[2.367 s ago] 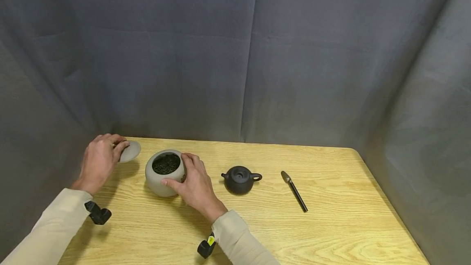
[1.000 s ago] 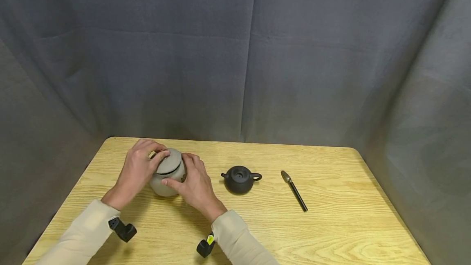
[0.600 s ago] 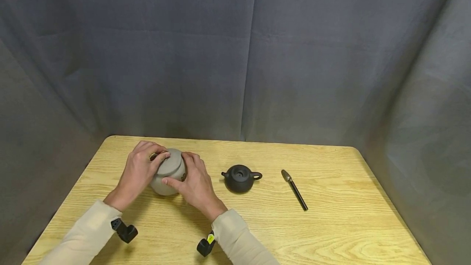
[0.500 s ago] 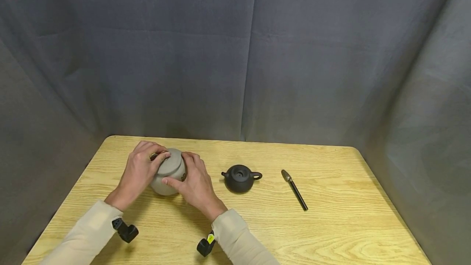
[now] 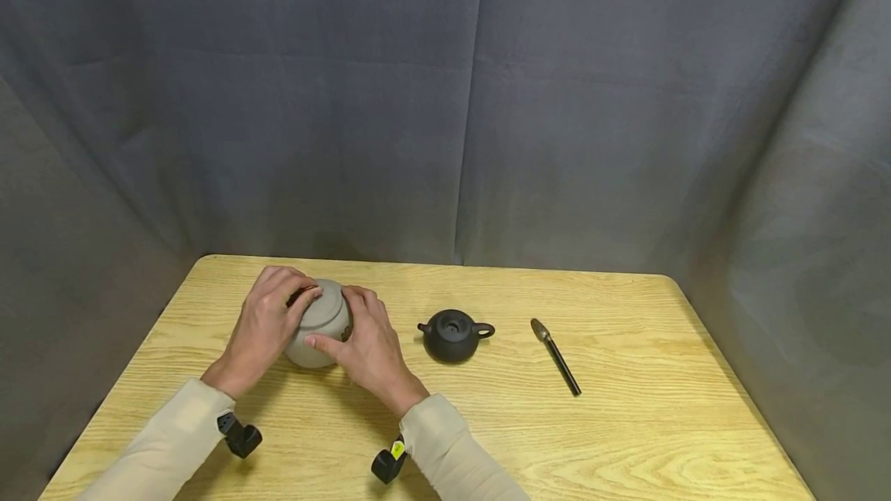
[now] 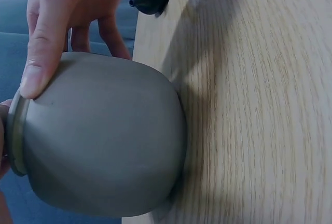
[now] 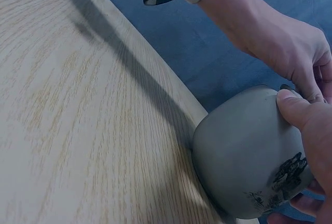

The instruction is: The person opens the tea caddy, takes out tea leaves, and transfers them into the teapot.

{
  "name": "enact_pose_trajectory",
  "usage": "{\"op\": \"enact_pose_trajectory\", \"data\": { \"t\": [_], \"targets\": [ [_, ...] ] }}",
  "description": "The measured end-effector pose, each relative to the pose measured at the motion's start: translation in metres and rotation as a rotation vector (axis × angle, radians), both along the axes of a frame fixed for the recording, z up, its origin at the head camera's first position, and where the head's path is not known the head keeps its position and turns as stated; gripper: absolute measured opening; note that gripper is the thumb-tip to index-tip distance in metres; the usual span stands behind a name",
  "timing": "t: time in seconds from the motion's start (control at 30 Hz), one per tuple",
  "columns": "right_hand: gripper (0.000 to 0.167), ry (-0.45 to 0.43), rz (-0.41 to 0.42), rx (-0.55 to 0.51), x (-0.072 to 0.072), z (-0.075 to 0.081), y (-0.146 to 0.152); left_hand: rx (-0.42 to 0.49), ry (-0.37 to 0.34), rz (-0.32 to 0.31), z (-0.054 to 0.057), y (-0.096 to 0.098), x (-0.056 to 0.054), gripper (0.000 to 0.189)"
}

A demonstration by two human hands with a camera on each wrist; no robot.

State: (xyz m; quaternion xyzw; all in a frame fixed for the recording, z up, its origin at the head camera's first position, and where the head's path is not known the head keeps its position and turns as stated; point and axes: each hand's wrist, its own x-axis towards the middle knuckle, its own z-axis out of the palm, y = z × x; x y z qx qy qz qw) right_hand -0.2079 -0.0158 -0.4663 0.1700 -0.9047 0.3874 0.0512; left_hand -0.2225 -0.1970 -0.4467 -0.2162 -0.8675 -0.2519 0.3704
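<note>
A round grey tea jar [image 5: 309, 352] stands on the table at the left, its dark painted motif visible on the body [image 7: 238, 151] in the right wrist view. Its grey lid [image 5: 327, 309] lies over the mouth, hiding the contents. My left hand [image 5: 261, 323] pinches the lid from the left, near its top; the fingertips are partly hidden. Around the jar's right side curls my right hand [image 5: 376, 348], thumb on the near shoulder and fingers behind. In the left wrist view the lid's rim [image 6: 18, 141] sits right at the jar's neck.
To the jar's right stands a small black teapot [image 5: 452, 340], spout pointing left and handle right. Farther right lies a black-handled tea scoop [image 5: 557, 360] with a metallic head. The wooden table [image 5: 626, 408] backs onto grey curtains [image 5: 592, 138].
My left hand has carried the lid rightward from beside the jar onto its mouth, covering the dark tea leaves. The gap under the lid has closed. My right hand has stayed on the jar.
</note>
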Motion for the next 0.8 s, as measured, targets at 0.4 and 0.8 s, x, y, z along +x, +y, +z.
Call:
{"op": "enact_pose_trajectory", "data": {
  "t": [0.4,0.8],
  "targets": [
    [0.087,0.002,0.004,-0.013,0.003,-0.001,0.0,0.076,0.027,-0.043,-0.009,0.001,0.002,0.009],
    [0.087,-0.017,0.024,-0.021,0.0,0.001,0.009,0.138,-0.028,-0.022,-0.015,0.008,0.001,0.008]
  ]
}}
